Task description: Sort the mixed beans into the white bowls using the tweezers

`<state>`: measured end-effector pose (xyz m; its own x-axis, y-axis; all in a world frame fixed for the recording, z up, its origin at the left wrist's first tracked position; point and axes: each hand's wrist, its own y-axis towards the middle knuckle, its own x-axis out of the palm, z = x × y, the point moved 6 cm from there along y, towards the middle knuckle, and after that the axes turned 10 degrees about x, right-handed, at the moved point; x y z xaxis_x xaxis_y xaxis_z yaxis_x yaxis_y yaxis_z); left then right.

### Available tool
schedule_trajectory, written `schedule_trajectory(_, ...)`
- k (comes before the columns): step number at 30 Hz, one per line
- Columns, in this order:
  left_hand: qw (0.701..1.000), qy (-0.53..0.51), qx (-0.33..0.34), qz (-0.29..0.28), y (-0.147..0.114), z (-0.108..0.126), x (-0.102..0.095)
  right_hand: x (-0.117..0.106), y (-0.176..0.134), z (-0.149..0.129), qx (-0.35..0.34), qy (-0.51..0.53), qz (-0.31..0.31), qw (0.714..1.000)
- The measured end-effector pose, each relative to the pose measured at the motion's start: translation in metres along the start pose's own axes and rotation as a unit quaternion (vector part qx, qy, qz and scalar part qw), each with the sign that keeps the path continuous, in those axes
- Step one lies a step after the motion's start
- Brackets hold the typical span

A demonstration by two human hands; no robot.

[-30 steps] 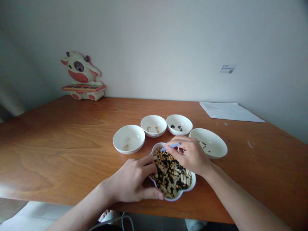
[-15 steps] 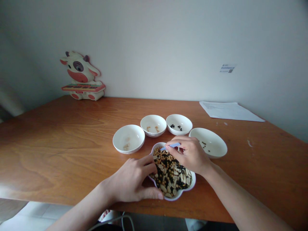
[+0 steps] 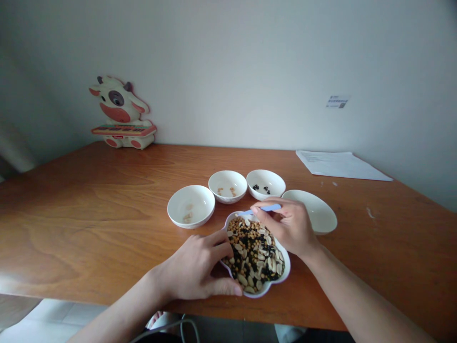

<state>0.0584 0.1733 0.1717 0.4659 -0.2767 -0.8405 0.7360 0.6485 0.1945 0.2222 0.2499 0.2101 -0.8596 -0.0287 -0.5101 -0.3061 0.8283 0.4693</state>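
My left hand (image 3: 202,267) steadies the left side of a white, lobed bowl (image 3: 287,269), fingers over its rim and thumb along the near edge. Peanuts (image 3: 246,281), black beans and small yellow beans fill it, mixed together. Between the thumb and fingers of my right hand (image 3: 287,224) is a slim light-blue tool (image 3: 269,207); its tip is over the bowl's far rim, and whether it has two arms I cannot make out. Behind stand white bowls: one with a few peanuts (image 3: 188,216), one with yellow beans (image 3: 233,191), one with black beans (image 3: 266,189).
A fourth white bowl (image 3: 324,216) stands at the right, partly hidden by my right hand. Sheets of paper (image 3: 339,164) lie at the back right. A cow-shaped toy keyboard (image 3: 123,114) stands at the back left. The wooden table's (image 3: 89,228) near edge is close to my forearms.
My right hand has shifted slightly right, and the blue tool's tip has risen from the beans to the far rim. My left hand and the bowls have stayed put.
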Motion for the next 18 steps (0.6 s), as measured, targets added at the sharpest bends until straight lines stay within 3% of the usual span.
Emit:
schedule_trajectory(5,1.000,-0.004,0.010,0.003,0.000,-0.001,0.002,-0.012,0.006,0.006,0.023,0.027,0.094,0.995)
schedule_trajectory(9,1.000,-0.005,0.013,0.002,0.000,-0.002,0.003,-0.013,0.021,0.010,0.042,-0.003,0.132,0.990)
schedule_trajectory(13,1.000,-0.011,0.010,0.002,0.000,-0.003,0.003,-0.004,0.034,0.009,0.020,-0.027,0.127,0.991)
schedule_trajectory(18,1.000,-0.011,0.014,0.003,0.001,-0.003,0.003,0.010,0.037,0.012,0.007,-0.085,0.069,0.994)
